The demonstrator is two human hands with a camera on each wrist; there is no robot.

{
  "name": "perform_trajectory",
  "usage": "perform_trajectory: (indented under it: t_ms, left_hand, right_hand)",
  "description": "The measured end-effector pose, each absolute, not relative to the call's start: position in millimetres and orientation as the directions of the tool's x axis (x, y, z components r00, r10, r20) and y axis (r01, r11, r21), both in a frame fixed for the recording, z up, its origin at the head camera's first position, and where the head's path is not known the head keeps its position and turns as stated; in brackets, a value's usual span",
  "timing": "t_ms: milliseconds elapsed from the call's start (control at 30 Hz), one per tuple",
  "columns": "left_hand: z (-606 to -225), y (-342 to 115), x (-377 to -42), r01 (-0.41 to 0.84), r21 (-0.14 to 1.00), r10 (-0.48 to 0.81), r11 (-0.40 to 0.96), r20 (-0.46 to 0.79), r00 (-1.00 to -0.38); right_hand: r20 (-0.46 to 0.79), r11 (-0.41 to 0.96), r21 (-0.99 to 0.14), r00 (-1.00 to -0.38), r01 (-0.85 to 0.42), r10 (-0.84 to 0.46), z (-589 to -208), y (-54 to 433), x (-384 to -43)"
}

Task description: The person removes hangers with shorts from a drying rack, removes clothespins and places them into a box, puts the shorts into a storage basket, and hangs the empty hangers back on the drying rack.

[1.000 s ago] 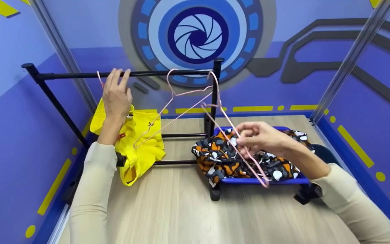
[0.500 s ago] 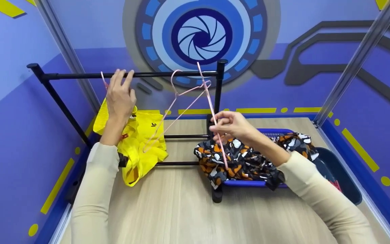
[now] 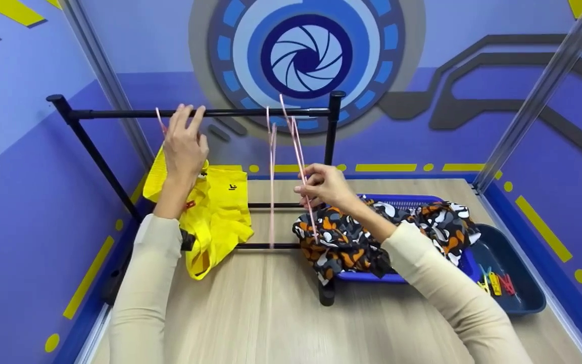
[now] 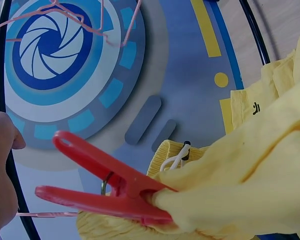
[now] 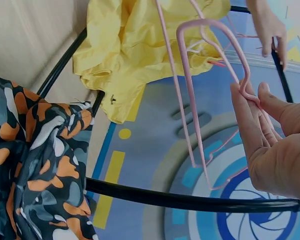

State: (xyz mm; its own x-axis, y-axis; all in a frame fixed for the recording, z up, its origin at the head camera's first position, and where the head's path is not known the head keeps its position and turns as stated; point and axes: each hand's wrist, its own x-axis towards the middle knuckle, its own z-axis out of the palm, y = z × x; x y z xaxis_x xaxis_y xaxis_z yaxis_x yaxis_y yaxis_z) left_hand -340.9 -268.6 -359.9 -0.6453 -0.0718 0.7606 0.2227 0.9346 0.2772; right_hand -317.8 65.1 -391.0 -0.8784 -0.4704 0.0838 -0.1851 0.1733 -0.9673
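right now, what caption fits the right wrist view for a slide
Right grip pinches a pink hanger, with a yellow garment and camouflage-print cloth in view.

Wood top [image 3: 250,323]: lt. colour, grain running approx. front-to-back.
Rack [image 3: 235,112]: blk, stands L to ctr., R front foot [image 3: 327,296] by basket's L corner.
Basket [image 3: 367,277]: blue, R of ctr.
Tray [image 3: 526,298]: dk, just R of basket, nr top's R edge.
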Motion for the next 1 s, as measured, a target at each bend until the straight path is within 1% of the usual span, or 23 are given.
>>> perform_trajectory:
  t_ms: [100,200,367,533,600,700,833,933,1000]
  left_hand:
    - [-361,-267,-340,0.222,0.279,-0.074,0.934,0.760,-0.645]
    - [-360,-266,-339,0.220,0.278,-0.074,0.935,0.760,-0.646]
    - [-360,-263,-337,0.230,0.275,-0.069,0.933,0.767,-0.638]
    - [-361,-261,-337,0.224,0.279,-0.074,0.934,0.762,-0.643]
    - [-361,-260,-337,0.210,0.279,-0.081,0.937,0.760,-0.645]
    - [-358,-259,-335,0.175,0.273,-0.095,0.946,0.749,-0.656]
    - [-352,-254,-332,0.123,0.272,-0.112,0.954,0.709,-0.696]
    - [-345,-249,-331,0.070,0.292,-0.151,0.954,0.669,-0.728]
    - [-341,-242,-329,0.025,0.304,-0.190,0.952,0.654,-0.733]
  right_hand:
    - [0.077,0.184,-0.967,-0.887,-0.179,-0.455,-399,59,-319]
    - [0.090,0.197,-0.960,-0.887,-0.198,-0.453,-409,53,-321]
    - [0.132,0.253,-0.929,-0.879,-0.271,-0.458,-425,46,-321]
    - [0.154,0.338,-0.877,-0.866,-0.342,-0.476,-434,43,-321]
    - [0.164,0.381,-0.840,-0.850,-0.386,-0.500,-436,43,-321]
    - [0.184,0.449,-0.751,-0.807,-0.483,-0.561,-437,45,-321]
    - [0.201,0.508,-0.643,-0.766,-0.574,-0.610,-435,55,-317]
    - [0.186,0.573,-0.572,-0.774,-0.586,-0.605,-429,71,-315]
    - [0.160,0.636,-0.508,-0.789,-0.581,-0.593,-424,85,-315]
